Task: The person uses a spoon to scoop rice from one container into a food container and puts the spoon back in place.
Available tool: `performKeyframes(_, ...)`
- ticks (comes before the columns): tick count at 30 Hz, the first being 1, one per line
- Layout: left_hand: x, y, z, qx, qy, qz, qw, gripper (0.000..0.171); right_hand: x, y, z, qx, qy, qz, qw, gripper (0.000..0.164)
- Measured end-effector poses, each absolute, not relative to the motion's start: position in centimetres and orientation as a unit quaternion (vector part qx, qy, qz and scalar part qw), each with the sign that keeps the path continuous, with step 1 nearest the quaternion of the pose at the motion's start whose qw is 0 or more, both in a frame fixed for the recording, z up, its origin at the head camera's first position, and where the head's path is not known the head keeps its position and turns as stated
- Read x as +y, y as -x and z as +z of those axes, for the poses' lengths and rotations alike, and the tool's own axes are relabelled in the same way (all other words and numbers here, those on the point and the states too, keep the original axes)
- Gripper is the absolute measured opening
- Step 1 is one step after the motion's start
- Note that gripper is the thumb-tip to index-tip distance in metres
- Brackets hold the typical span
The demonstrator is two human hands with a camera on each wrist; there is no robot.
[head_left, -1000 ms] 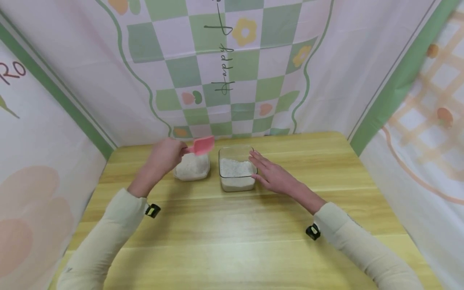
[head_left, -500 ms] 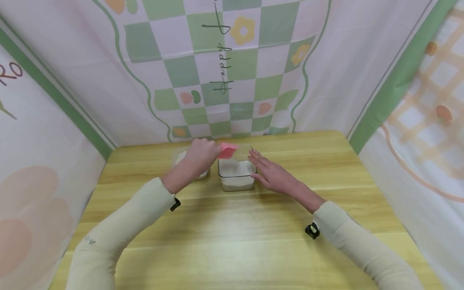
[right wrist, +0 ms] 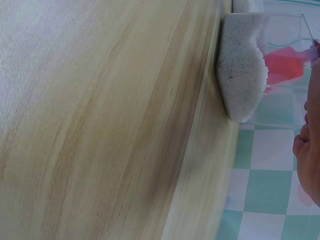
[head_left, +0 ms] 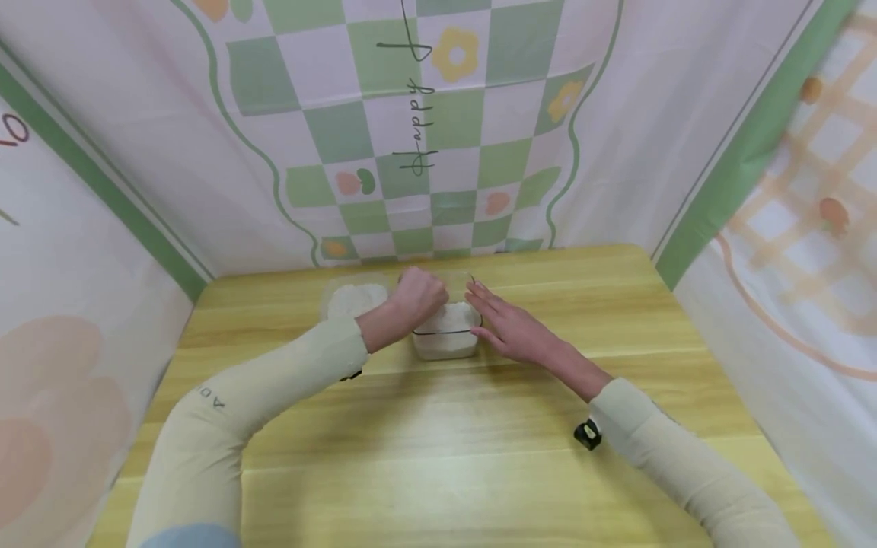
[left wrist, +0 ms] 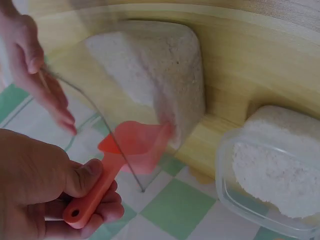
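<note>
My left hand grips a red plastic scoop by its handle, thumb along the top, in the left wrist view. The scoop's blade is inside a clear square glass container, at the white grainy material that fills its lower part. From the head, the left hand hides the scoop. With its fingers extended, my right hand rests against the container's right side and rim. Left of the container sits a clear plastic tub holding more white grainy material.
Both containers stand near the back edge of the wooden table. Behind it hangs a cloth with green and white checks. More printed cloth closes in the sides. A small black wrist device hangs under the right sleeve.
My left hand has carried the scoop rightward from over the plastic tub to the glass container and lowered the blade inside. The right hand has stayed in place.
</note>
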State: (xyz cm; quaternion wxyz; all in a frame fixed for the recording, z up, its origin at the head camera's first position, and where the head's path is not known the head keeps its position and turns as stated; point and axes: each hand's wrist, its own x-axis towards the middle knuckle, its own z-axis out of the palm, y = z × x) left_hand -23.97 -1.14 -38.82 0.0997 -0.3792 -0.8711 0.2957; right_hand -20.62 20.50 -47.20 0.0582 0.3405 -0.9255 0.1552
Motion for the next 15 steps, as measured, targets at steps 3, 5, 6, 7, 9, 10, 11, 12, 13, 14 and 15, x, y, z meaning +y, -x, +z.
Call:
performKeyframes(3, -0.79, 24.26, -39.29, -0.848, 0.397, 0.340, 0.081, 0.032, 20.45, 20.62, -47.17, -0.925, -0.341, 0.159, 0.056, 0.062)
performKeyframes(5, -0.82, 24.41, -39.59, -0.834, 0.413, 0.356, 0.081, 0.032, 20.36, 20.64, -47.14, -0.924, -0.341, 0.161, 0.054, 0.062)
performKeyframes(6, -0.85, 24.46, -39.69, -0.831, 0.420, 0.354, 0.083, 0.031, 20.34, 20.67, -47.13, -0.924, -0.341, 0.163, 0.052, 0.062)
performKeyframes(7, -0.90, 24.52, -39.77, -0.831, 0.426, 0.347, 0.083, 0.030, 20.33, 20.69, -47.14, -0.924, -0.342, 0.163, 0.050, 0.063)
performKeyframes(9, -0.95, 24.63, -39.81, -0.837, 0.435, 0.323, 0.081, 0.025, 20.35, 20.70, -47.15, -0.925, -0.340, 0.160, 0.047, 0.063)
performKeyframes(10, -0.96, 24.67, -39.78, -0.840, 0.438, 0.311, 0.076, 0.023, 20.37, 20.73, -47.17, -0.925, -0.340, 0.160, 0.047, 0.063)
performKeyframes(11, -0.94, 24.70, -39.71, -0.844, 0.440, 0.298, 0.069, 0.022, 20.40, 20.75, -47.21, -0.925, -0.341, 0.160, 0.049, 0.063)
performKeyframes(12, -0.91, 24.71, -39.60, -0.848, 0.443, 0.284, 0.061, 0.021, 20.44, 20.77, -47.23, -0.924, -0.342, 0.160, 0.052, 0.063)
performKeyframes(13, -0.86, 24.71, -39.46, -0.852, 0.443, 0.272, 0.049, 0.022, 20.45, 20.78, -47.25, -0.924, -0.344, 0.159, 0.056, 0.063)
performKeyframes(14, -0.79, 24.70, -39.30, -0.856, 0.444, 0.264, 0.036, 0.023, 20.46, 20.79, -47.26, -0.923, -0.345, 0.161, 0.061, 0.062)
performKeyframes(15, -0.72, 24.67, -39.12, -0.858, 0.444, 0.259, 0.023, 0.024, 20.47, 20.81, -47.30, -0.921, -0.348, 0.161, 0.067, 0.062)
